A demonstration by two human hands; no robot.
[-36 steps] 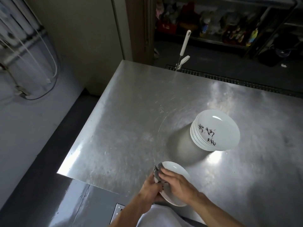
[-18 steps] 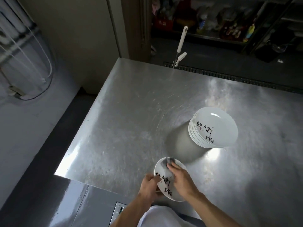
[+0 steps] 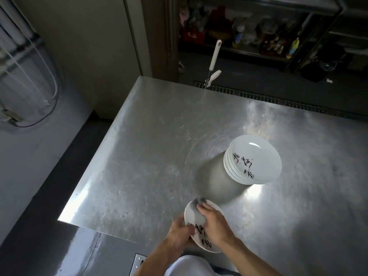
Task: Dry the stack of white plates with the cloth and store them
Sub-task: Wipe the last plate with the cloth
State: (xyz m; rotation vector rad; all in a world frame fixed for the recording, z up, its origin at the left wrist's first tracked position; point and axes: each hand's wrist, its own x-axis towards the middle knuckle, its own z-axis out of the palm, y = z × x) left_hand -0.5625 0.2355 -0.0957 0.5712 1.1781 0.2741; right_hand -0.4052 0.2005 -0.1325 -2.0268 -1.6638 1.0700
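Drying one white plate (image 3: 192,216) in the air, over the near edge of the tabletop (image 3: 149,156). Gripped at its left rim by the left hand (image 3: 179,235), fingers curled round the edge, probably to steady it and to turn it under the wipe. Pressed into the dish by the right hand (image 3: 214,222): a grey cloth (image 3: 199,202), bunched beneath the fingers and showing only near the far rim. Impossible to tell, through the blur, whether pinched or merely pushed flat by that hand. Tilted a little toward the body, black brush lettering facing up, leaving the inside open to the cloth. Held close in, likely for pressure and control rather than reach. Both hands thus together on the same plate, one clamping, one rubbing.

Standing well apart, farther back and to the right: the stack of white plates (image 3: 254,160), nested, upright, bearing the same lettering, touched by neither hand. Parked within reach yet out of the working space, so judged to be either the pile awaiting the cloth or the pile already wiped; no telling which. No storage spot identifiable, only dark shelves (image 3: 249,32) crowded with goods beyond the tabletop.
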